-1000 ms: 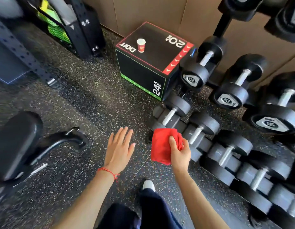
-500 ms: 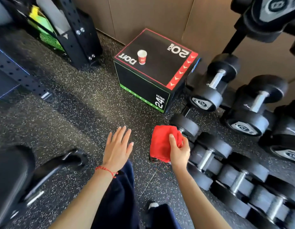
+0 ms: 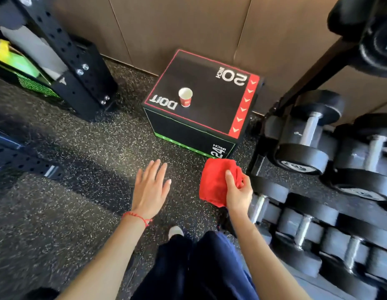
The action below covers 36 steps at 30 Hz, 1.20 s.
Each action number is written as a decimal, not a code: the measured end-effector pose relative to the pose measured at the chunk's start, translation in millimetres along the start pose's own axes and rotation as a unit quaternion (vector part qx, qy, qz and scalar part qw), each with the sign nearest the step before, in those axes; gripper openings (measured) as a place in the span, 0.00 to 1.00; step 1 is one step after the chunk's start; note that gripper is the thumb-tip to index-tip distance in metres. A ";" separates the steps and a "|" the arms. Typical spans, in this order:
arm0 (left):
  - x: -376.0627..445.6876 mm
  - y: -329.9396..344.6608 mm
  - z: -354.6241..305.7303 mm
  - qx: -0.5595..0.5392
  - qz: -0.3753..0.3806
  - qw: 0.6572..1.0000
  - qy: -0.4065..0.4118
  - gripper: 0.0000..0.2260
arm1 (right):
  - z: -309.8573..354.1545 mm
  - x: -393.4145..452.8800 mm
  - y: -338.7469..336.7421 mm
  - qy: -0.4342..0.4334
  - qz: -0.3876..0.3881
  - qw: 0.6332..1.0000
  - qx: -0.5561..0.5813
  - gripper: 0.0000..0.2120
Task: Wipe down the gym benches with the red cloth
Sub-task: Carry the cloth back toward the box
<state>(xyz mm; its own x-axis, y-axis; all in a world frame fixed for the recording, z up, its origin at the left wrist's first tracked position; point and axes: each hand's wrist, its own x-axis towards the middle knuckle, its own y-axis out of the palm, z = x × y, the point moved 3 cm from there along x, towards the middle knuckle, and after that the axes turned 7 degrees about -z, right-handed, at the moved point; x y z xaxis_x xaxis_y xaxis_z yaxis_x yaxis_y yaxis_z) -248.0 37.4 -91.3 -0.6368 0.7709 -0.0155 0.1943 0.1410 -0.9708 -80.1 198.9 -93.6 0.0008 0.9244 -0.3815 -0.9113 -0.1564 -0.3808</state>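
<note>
My right hand (image 3: 238, 192) grips the bunched red cloth (image 3: 215, 182) in the air over the speckled floor, just in front of the black plyo box (image 3: 210, 122). My left hand (image 3: 150, 187) hovers flat to the left of it, fingers spread and straight, holding nothing; a red string bracelet circles the wrist. A dark rounded shape at the lower left edge (image 3: 40, 293) may be part of the bench; nothing more of a bench shows.
A red paper cup (image 3: 185, 96) stands on the plyo box. Dumbbells (image 3: 305, 146) fill a rack on the right, down to floor level. A black rack upright (image 3: 75, 68) stands at the left. My legs and one shoe (image 3: 175, 231) are below.
The view has swung up and to the right; the bench seat at the left has slid almost out of view. Both hands keep their pose, the right still gripping the cloth.
</note>
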 end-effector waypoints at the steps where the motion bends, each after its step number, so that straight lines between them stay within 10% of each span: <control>1: 10.3 0.4 2.0 0.001 0.001 1.000 0.006 0.24 | 4.5 3.8 6.8 0.002 -0.004 1.000 0.003 0.15; 36: 390.2 134.5 -14.6 -0.011 0.134 0.982 0.136 0.23 | 47.5 329.1 195.6 0.098 -0.047 0.994 -0.016 0.09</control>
<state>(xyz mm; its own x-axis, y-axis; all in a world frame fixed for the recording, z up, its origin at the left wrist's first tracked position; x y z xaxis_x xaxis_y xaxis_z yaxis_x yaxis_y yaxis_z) -459.4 366.2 -224.4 -0.3384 0.9189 -0.2028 0.3458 -0.0789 -0.9350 -277.7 489.0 -253.6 0.1695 0.8500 -0.4988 -0.8895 -0.0859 -0.4487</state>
